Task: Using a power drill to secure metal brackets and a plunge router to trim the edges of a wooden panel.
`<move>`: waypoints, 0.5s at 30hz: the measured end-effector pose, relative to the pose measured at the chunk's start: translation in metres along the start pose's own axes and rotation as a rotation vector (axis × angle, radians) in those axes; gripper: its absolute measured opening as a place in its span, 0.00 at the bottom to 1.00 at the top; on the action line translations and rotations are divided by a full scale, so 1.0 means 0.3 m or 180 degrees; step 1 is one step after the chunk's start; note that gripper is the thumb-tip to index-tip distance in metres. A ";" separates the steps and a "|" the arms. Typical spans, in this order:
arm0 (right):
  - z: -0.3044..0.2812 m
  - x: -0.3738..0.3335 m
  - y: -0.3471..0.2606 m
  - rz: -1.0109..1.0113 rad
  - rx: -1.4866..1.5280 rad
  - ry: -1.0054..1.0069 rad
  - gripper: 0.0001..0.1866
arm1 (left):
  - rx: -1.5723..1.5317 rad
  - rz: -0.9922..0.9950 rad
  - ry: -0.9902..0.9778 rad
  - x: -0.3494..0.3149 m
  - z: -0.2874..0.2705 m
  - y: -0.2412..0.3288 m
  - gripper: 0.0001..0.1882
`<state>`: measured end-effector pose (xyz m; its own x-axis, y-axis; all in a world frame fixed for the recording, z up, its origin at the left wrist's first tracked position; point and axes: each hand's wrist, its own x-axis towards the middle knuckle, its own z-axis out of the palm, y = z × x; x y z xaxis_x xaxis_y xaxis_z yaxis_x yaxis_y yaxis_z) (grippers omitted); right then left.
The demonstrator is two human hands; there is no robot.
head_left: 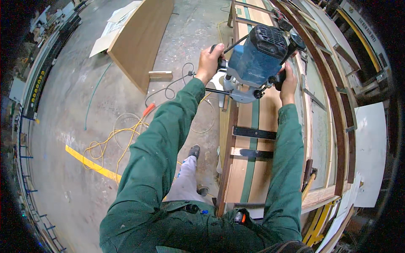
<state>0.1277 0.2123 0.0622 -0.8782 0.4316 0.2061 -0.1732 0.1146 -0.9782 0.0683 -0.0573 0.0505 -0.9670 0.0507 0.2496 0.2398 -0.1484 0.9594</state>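
Note:
A blue and grey plunge router (257, 59) stands over the wooden workpiece, its black vented top tilted toward the far right. My left hand (209, 63) is wrapped round its left handle, and my right hand (288, 83) grips the black knob on its right side. Beneath the router runs a long wooden frame (225, 177) with pale boards and a green strip (249, 173) down its middle. Dark crossbars (254, 133) span the boards. The router's base hides the cutter and the spot under it.
Several wooden frames (333, 92) lie at the right, near a white sheet (371, 154). At the left, a brown panel (145, 38) stands on the concrete floor. Yellow cable (110, 137) with an orange connector (149, 109) and black cord (171, 89) lie loose on the floor.

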 end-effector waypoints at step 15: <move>-0.029 0.033 0.001 0.0043 -0.0002 -0.0026 0.26 | 0.0114 0.0159 0.0040 0.003 0.019 -0.023 0.21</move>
<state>0.1228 0.2243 0.0640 -0.8840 0.4258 0.1928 -0.1611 0.1096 -0.9808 0.0662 -0.0507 0.0447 -0.9547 0.0317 0.2959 0.2906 -0.1148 0.9499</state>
